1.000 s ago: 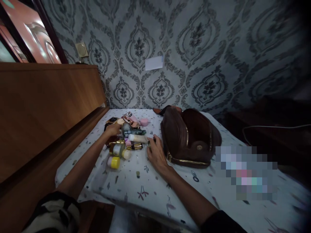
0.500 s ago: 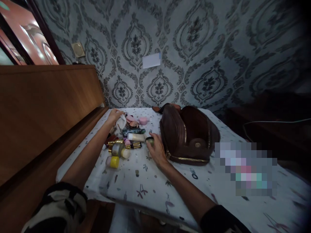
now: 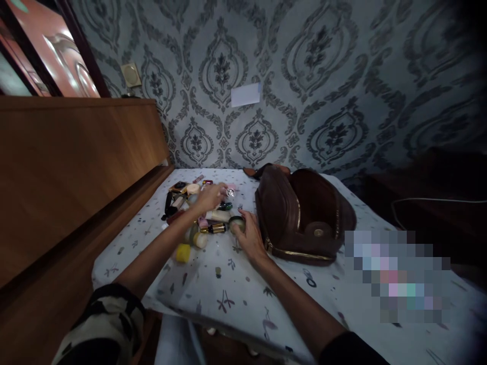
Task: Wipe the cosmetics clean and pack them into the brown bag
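My right hand [image 3: 250, 237] is closed around the side of a small jar with a dark rim [image 3: 236, 224], low over the bed-like surface beside the bag. My left hand [image 3: 211, 197] is above the cosmetics, its fingers curled and slightly blurred. A shiny round item [image 3: 230, 192] shows at its fingertips; what it grips is unclear. Below it lie a pale tube [image 3: 218, 216] and a black-and-gold lipstick-like tube [image 3: 213, 228]. Nearer me are a yellow-capped bottle [image 3: 183, 253] and a cream-capped bottle [image 3: 200, 240]. My left forearm hides part of the pile.
An open brown zippered bag [image 3: 304, 218] stands right of my right hand. A wooden panel [image 3: 79, 147] borders the left side, and a patterned wall [image 3: 254, 137] rises behind. A pixelated patch covers something at the right.
My left hand has moved right from the far left of the pile, uncovering a cream round item and other cosmetics there. My right hand stays on the jar. The view has shifted slightly.
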Demonstrator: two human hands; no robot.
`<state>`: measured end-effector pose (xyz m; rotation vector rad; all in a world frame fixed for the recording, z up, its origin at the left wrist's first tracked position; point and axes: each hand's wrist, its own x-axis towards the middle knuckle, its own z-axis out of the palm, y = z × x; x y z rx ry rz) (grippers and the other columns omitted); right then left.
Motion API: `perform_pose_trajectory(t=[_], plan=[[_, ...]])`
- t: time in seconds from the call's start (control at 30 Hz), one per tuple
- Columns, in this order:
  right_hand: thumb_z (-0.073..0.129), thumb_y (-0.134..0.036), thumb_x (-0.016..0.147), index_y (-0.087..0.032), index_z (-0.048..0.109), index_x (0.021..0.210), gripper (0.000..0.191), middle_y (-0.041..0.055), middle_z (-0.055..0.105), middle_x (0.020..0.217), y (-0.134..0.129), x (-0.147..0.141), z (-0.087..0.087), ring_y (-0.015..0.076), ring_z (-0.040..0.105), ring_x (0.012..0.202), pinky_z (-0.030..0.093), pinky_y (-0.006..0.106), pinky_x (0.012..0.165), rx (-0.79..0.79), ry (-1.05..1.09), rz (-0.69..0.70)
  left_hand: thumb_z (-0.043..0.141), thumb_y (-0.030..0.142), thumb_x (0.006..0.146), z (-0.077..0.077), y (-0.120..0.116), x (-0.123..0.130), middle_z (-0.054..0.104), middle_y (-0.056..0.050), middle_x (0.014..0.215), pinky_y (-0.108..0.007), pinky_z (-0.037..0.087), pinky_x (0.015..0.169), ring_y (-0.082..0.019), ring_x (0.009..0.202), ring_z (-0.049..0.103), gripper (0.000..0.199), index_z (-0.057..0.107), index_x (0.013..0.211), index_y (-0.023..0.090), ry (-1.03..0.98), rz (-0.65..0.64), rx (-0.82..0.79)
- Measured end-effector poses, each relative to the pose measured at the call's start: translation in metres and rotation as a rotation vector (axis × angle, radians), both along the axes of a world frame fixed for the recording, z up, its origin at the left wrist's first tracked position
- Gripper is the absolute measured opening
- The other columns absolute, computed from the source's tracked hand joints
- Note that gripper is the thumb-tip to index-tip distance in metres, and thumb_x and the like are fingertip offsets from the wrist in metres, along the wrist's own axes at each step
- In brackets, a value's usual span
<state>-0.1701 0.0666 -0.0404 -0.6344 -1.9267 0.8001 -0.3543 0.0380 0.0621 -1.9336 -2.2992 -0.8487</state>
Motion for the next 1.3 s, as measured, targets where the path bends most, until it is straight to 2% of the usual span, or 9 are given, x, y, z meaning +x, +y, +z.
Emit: perform_pose_trajectory(t=[0.13, 0.23, 0.37, 0.5, 0.63, 0.8, 1.0, 1.13, 1.3], plan=[[0.053, -0.034, 0.084, -0.017, 0.054, 0.125, 0.045, 0.0145, 0.059, 0.121, 0.000, 0.001, 0.000, 0.0293, 0.056, 0.115, 0.045, 0.050, 0.102, 0.004, -0.007, 0.009, 0.058, 0.015, 0.082, -0.011, -0.005, 0.028, 0.071, -0.011, 0.107, -0.047, 0.040, 0.104, -0.031, 0.110, 0.061, 0.030, 0.070, 0.109, 0.021, 0.069, -0.040, -0.032], [0.053, -0.036, 0.084, -0.016, 0.054, 0.125, 0.045, 0.0149, 0.058, 0.122, -0.001, 0.001, 0.001, 0.0301, 0.055, 0.115, 0.045, 0.051, 0.102, 0.009, -0.028, 0.002, 0.056, 0.018, 0.087, -0.006, -0.014, 0.029, 0.071, -0.009, 0.110, -0.043, 0.042, 0.104, -0.030, 0.111, 0.060, 0.025, 0.071, 0.106, 0.023, 0.056, -0.049, 0.007], [0.055, -0.033, 0.082, -0.017, 0.054, 0.124, 0.046, 0.0143, 0.057, 0.121, -0.005, -0.001, 0.002, 0.0306, 0.052, 0.120, 0.042, 0.052, 0.105, 0.057, -0.048, -0.018, 0.049, 0.025, 0.091, 0.011, -0.040, -0.005, 0.073, -0.007, 0.108, -0.035, 0.047, 0.095, -0.024, 0.102, 0.063, 0.024, 0.070, 0.103, 0.020, -0.039, 0.013, 0.105], [0.059, -0.032, 0.079, -0.015, 0.055, 0.124, 0.048, 0.0160, 0.056, 0.122, -0.008, -0.003, 0.002, 0.0320, 0.052, 0.121, 0.042, 0.052, 0.106, 0.070, -0.115, -0.018, 0.048, 0.027, 0.085, 0.021, -0.081, -0.057, 0.072, -0.008, 0.099, -0.032, 0.049, 0.084, -0.022, 0.091, 0.064, 0.027, 0.068, 0.098, 0.014, -0.134, 0.194, 0.200], [0.058, -0.033, 0.081, -0.015, 0.056, 0.123, 0.045, 0.0153, 0.058, 0.121, -0.008, -0.001, 0.004, 0.0315, 0.054, 0.117, 0.043, 0.051, 0.104, 0.071, -0.120, 0.004, 0.045, 0.033, 0.084, 0.012, -0.122, -0.085, 0.070, -0.005, 0.082, -0.028, 0.047, 0.071, -0.020, 0.080, 0.063, 0.031, 0.067, 0.094, 0.014, -0.195, 0.303, 0.211], [0.055, -0.037, 0.085, -0.015, 0.056, 0.122, 0.043, 0.0147, 0.061, 0.120, -0.007, 0.004, 0.010, 0.0300, 0.058, 0.112, 0.047, 0.049, 0.099, 0.069, -0.077, 0.021, 0.050, 0.036, 0.080, -0.011, -0.149, -0.086, 0.071, -0.003, 0.077, -0.026, 0.043, 0.068, -0.018, 0.075, 0.060, 0.028, 0.069, 0.087, 0.017, -0.193, 0.327, 0.172], [0.052, -0.037, 0.091, -0.017, 0.048, 0.134, 0.048, 0.0168, 0.052, 0.132, -0.006, 0.006, 0.008, 0.0302, 0.049, 0.127, 0.039, 0.052, 0.109, 0.151, -0.062, 0.004, 0.049, 0.034, 0.082, -0.021, -0.146, -0.078, 0.072, -0.004, 0.085, -0.028, 0.041, 0.066, -0.018, 0.068, 0.056, 0.029, 0.070, 0.091, 0.018, -0.133, 0.350, 0.127], [0.055, -0.033, 0.088, -0.016, 0.045, 0.136, 0.052, 0.0172, 0.050, 0.134, -0.006, 0.003, 0.003, 0.0312, 0.047, 0.130, 0.040, 0.054, 0.109, 0.134, -0.109, 0.049, 0.048, 0.031, 0.086, -0.010, -0.126, -0.063, 0.073, -0.005, 0.095, -0.030, 0.045, 0.076, -0.020, 0.078, 0.060, 0.027, 0.070, 0.098, 0.019, -0.058, 0.282, 0.099], [0.055, -0.031, 0.086, -0.018, 0.046, 0.134, 0.051, 0.0150, 0.054, 0.131, -0.007, 0.001, 0.005, 0.0304, 0.050, 0.126, 0.040, 0.054, 0.109, 0.131, -0.120, 0.071, 0.048, 0.029, 0.091, 0.009, -0.083, -0.042, 0.071, -0.006, 0.109, -0.033, 0.045, 0.091, -0.023, 0.100, 0.062, 0.027, 0.068, 0.108, 0.022, 0.057, 0.142, 0.036]])
